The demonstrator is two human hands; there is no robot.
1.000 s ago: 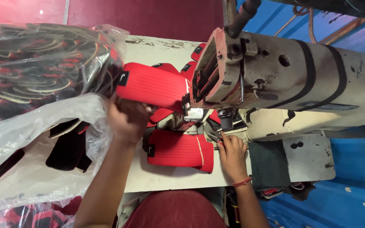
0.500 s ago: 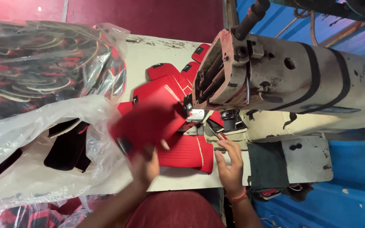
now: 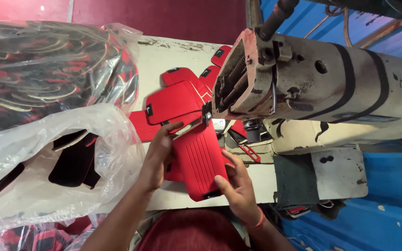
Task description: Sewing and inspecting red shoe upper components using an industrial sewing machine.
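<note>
left hand fingers clamped on red padded piece | right hand fingers likewise

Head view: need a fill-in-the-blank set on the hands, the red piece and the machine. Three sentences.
1. Both hands, left hand and right hand, hold a ribbed fabric piece coloured ____.
2. The far end of that piece lies under the head of a worn ____ machine.
3. On the left, stacked cut pieces sit in clear ____ bags.

Missing words: red; sewing; plastic

Sewing workshop: worn industrial sewing machine, bagged cut pieces.
</note>
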